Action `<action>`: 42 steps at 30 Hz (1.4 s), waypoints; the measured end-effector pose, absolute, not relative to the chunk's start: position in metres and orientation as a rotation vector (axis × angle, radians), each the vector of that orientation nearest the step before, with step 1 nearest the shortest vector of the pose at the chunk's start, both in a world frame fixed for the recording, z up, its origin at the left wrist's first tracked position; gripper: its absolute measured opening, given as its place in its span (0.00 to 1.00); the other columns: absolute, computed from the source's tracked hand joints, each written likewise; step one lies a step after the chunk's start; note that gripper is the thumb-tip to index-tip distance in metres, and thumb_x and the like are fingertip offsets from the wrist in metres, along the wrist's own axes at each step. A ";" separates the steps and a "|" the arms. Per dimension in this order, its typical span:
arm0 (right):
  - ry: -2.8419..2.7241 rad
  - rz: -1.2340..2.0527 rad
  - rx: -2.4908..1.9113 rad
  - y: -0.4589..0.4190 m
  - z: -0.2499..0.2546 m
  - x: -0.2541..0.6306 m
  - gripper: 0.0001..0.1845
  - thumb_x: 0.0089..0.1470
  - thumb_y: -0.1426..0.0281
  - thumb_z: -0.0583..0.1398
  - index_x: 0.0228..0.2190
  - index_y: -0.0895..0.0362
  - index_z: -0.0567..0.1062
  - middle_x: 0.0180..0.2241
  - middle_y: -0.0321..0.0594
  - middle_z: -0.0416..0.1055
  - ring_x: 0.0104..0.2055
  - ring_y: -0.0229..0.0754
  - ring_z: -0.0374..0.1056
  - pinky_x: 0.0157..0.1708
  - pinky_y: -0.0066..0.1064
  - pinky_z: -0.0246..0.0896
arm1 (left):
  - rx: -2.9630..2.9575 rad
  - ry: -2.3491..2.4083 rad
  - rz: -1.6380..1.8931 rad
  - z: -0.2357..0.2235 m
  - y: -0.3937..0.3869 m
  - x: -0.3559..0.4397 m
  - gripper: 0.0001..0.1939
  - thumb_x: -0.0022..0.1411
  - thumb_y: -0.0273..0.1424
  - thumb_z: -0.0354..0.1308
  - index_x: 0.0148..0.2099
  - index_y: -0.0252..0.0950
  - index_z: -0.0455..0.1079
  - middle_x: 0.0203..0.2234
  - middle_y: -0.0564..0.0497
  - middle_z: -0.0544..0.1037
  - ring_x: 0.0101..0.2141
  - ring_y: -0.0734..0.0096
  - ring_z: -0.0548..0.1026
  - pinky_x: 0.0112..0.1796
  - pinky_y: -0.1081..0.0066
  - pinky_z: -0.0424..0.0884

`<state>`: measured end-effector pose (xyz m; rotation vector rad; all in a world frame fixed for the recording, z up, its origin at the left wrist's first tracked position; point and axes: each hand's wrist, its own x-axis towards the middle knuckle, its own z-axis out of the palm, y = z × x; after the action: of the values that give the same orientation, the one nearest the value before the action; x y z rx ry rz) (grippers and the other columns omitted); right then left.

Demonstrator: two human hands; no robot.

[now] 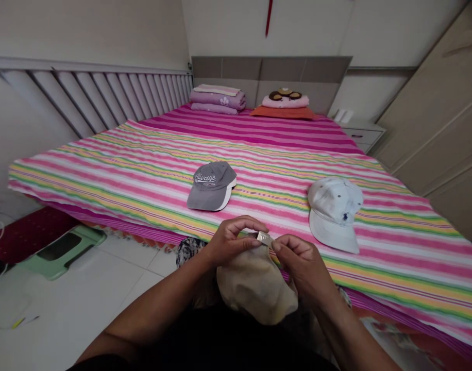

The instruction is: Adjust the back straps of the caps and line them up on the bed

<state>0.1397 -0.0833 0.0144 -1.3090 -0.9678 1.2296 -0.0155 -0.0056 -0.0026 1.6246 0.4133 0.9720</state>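
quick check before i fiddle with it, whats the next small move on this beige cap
Probably slide the small metal buckle a little with your right hand while your left hand steadies the beige cap. The right fingertips are already at the buckle, and the left hand is beside it at the cap's edge.

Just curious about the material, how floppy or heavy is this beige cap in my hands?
The beige fabric cap looks floppy: its crown slumps in soft folds below the left hand and right hand. It is probably light for its size, since fingers alone hold it up. The small metal buckle may feel slicker than the cloth.
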 end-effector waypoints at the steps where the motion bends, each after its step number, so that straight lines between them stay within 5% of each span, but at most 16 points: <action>1: -0.929 1.276 -1.291 -0.084 0.014 0.137 0.15 0.40 0.60 0.62 0.18 0.59 0.67 0.12 0.27 0.53 0.14 0.28 0.43 0.13 0.22 0.37 | 1.605 0.409 0.975 -0.004 -0.006 -0.014 0.13 0.50 0.30 0.61 0.40 0.36 0.72 0.37 0.46 0.74 0.43 0.64 0.69 0.45 0.67 0.63; 42: -0.844 1.497 -1.098 -0.082 0.006 0.141 0.13 0.44 0.61 0.61 0.24 0.59 0.68 0.18 0.33 0.65 0.15 0.29 0.55 0.13 0.19 0.47 | 1.064 0.408 0.906 -0.016 -0.012 -0.006 0.14 0.43 0.30 0.64 0.35 0.32 0.70 0.27 0.49 0.75 0.27 0.73 0.72 0.31 0.73 0.65</action>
<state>0.1413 -0.0816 0.0057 -1.0980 -0.8437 1.4966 -0.0062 -0.0118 -0.0163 1.0641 0.4079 0.9061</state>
